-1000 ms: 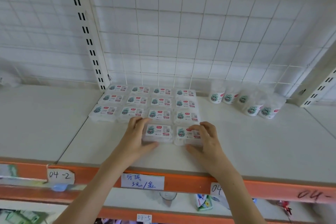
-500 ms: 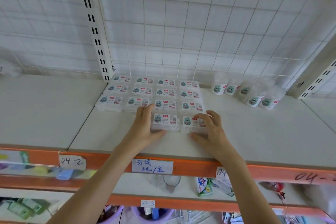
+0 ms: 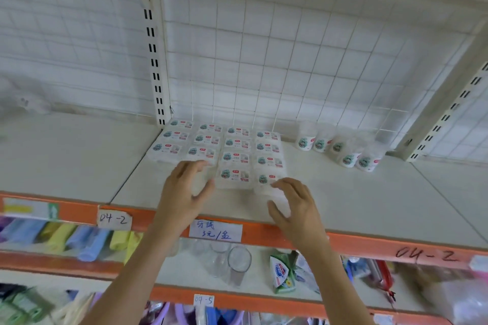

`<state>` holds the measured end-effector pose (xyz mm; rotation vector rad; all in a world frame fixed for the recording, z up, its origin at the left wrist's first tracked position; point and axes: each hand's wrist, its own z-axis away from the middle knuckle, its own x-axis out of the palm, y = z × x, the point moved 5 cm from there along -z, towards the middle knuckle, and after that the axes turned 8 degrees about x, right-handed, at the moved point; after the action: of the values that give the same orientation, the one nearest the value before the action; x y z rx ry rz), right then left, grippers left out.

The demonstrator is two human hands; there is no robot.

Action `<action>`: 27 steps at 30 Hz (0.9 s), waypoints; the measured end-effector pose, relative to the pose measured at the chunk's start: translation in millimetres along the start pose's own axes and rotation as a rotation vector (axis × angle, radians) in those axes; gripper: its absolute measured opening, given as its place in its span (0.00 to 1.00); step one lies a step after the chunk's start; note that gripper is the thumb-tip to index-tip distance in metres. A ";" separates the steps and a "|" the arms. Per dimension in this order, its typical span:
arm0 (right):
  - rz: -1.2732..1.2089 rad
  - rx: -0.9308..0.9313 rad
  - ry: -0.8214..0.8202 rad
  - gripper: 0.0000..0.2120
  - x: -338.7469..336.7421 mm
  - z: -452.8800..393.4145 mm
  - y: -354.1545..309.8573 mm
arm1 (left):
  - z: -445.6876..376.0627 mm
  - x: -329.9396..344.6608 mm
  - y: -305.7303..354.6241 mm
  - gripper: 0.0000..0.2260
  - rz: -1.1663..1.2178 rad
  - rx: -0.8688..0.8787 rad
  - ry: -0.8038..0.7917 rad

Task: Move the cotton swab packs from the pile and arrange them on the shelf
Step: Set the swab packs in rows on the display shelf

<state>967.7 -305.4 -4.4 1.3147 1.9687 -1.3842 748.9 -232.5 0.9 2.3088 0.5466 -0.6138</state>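
Clear-plastic rectangular cotton swab packs with green-and-red labels (image 3: 232, 152), laid flat in a four-column grid on the white shelf board (image 3: 369, 200), back rows against the white wire-grid back panel (image 3: 290, 55); the two right columns run four packs deep, the two left columns three, so the near-left corner of the block is unfilled. Left hand (image 3: 184, 192), fingers spread and relaxed, gripping nothing, hovers just in front of that gap beside the nearest third-column pack (image 3: 233, 177). Right hand (image 3: 295, 206), likewise loose and holding nothing, sits just before the nearest right-column pack (image 3: 269, 181); whether its fingertips touch is unclear through blur. Judged step: squaring the front row, then fetching more; the supply pile is not in view. Done well, flat fingers nudge the front edges level with neighbours touching, light pressure so rows behind do not shift. Round clear swab tubs with green labels (image 3: 340, 150) stand well apart to the right. Orange shelf edge (image 3: 369, 243) carries a handwritten white price tag (image 3: 215, 232); lower shelf holds clear drinking glasses (image 3: 235, 261) and rolled coloured cloths (image 3: 79, 240)
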 end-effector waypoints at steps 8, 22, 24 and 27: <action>-0.072 -0.244 -0.271 0.15 13.6 77.1 -52.8 | 118.8 -67.4 23.4 0.17 -0.254 -0.244 -0.035; -0.190 -0.728 -0.823 0.22 130.1 184.8 -229.3 | 321.0 -217.5 46.6 0.17 -0.718 -0.782 -0.134; -0.220 -0.793 -0.837 0.18 144.2 186.9 -260.7 | 337.0 -244.6 37.2 0.17 -0.749 -0.825 -0.068; -0.247 -0.858 -0.850 0.17 168.8 180.4 -309.7 | 346.8 -287.7 16.3 0.21 -0.803 -0.872 0.020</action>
<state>587.6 -407.5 -50.0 0.0588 1.7543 -0.7756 431.5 -547.3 -58.6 1.2260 1.4400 -0.5413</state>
